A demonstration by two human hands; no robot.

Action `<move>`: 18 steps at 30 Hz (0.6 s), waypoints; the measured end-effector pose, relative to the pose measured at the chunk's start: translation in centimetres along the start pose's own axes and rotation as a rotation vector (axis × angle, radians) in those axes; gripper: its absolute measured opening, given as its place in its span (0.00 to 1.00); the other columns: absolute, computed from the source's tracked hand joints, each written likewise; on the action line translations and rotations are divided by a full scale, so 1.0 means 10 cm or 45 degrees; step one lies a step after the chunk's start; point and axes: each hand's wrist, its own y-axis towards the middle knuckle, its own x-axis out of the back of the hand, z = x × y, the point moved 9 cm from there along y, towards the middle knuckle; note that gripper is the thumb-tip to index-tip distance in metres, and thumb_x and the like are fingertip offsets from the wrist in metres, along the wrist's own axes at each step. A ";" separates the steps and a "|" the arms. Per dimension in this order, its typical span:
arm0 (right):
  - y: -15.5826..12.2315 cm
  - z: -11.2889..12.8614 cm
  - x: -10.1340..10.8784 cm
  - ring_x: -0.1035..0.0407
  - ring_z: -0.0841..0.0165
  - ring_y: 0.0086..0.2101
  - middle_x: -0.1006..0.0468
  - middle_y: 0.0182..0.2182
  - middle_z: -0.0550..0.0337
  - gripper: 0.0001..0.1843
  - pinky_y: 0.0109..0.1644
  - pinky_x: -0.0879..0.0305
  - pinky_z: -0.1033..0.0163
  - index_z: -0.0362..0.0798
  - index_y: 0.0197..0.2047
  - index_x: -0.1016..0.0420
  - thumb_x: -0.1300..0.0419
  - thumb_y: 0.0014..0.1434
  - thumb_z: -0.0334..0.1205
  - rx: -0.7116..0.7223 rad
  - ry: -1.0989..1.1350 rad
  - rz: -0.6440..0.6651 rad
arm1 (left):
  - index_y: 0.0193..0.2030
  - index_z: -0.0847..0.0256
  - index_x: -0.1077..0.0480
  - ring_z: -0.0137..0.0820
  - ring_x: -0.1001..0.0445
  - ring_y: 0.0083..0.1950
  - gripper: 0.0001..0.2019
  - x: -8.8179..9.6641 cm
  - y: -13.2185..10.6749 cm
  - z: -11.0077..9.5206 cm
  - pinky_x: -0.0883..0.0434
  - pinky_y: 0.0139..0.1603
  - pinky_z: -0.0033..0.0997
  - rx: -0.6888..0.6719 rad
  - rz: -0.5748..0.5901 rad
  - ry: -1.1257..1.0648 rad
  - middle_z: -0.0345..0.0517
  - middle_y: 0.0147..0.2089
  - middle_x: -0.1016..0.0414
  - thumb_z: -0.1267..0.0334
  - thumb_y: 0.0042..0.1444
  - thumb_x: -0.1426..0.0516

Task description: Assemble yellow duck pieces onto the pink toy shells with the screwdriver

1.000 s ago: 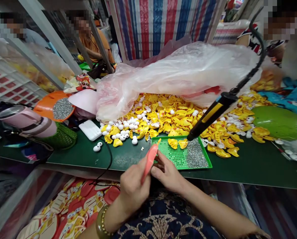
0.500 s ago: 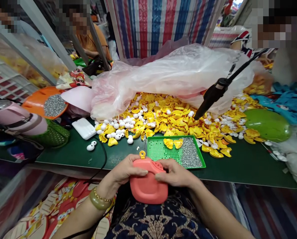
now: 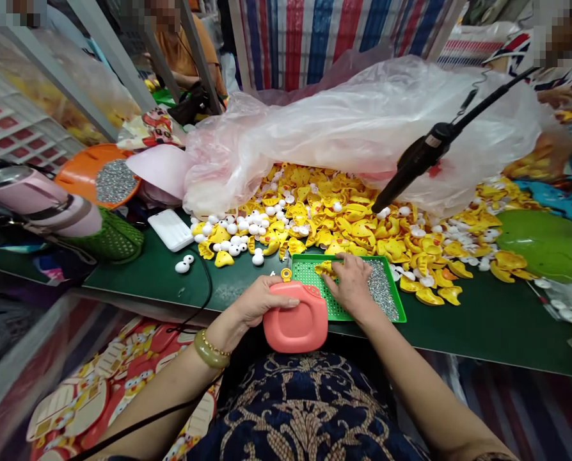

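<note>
My left hand [image 3: 260,301] grips a coral-red, rounded plastic piece [image 3: 298,326] above my lap, thumb lying across its front. The piece has a recessed middle, small holes at its upper right and a yellow ring tab [image 3: 286,274] standing up at its upper left. My right hand [image 3: 354,287] is over a green perforated tray [image 3: 398,301], its thumb and fingers closed around a small yellow molded piece [image 3: 322,267]. A second yellow piece seen there before is hidden by the hand. Small silver screws [image 3: 382,291] fill the tray's right side.
Yellow molded parts [image 3: 357,224] and white eye pieces [image 3: 252,225] are heaped behind the tray. A black power screwdriver [image 3: 411,163] hangs over them. An orange bowl [image 3: 77,173] of screws, a pink bottle [image 3: 50,208] and a white device [image 3: 171,230] stand left; a green bowl [image 3: 545,243] right.
My right hand has let go of the coral-red piece and moved up and right into the tray. My left hand now holds the piece alone. The view has shifted slightly.
</note>
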 end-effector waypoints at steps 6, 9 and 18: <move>-0.20 0.01 -0.01 0.30 0.66 0.29 0.21 0.28 0.57 0.10 0.36 0.35 0.59 0.47 0.30 0.21 0.38 0.50 0.46 -0.352 1.184 0.143 | 0.29 0.69 0.24 0.27 0.27 0.26 0.18 -0.07 -0.05 0.03 0.31 0.30 0.25 -0.008 0.026 -0.011 0.46 0.27 0.23 0.66 0.28 0.28; -0.38 0.17 0.02 0.29 0.67 0.31 0.20 0.29 0.59 0.12 0.38 0.33 0.60 0.48 0.32 0.20 0.35 0.47 0.46 -0.491 1.527 0.273 | 0.30 0.69 0.24 0.27 0.27 0.27 0.19 -0.14 -0.11 0.02 0.31 0.31 0.25 -0.031 0.062 -0.022 0.46 0.27 0.23 0.66 0.28 0.28; -0.64 0.20 0.20 0.37 0.70 0.25 0.29 0.20 0.61 0.20 0.31 0.39 0.64 0.46 0.20 0.26 0.40 0.53 0.53 -0.436 1.427 0.305 | 0.30 0.69 0.23 0.27 0.27 0.27 0.17 -0.29 -0.22 0.12 0.31 0.31 0.25 -0.071 0.121 -0.053 0.47 0.28 0.22 0.67 0.31 0.28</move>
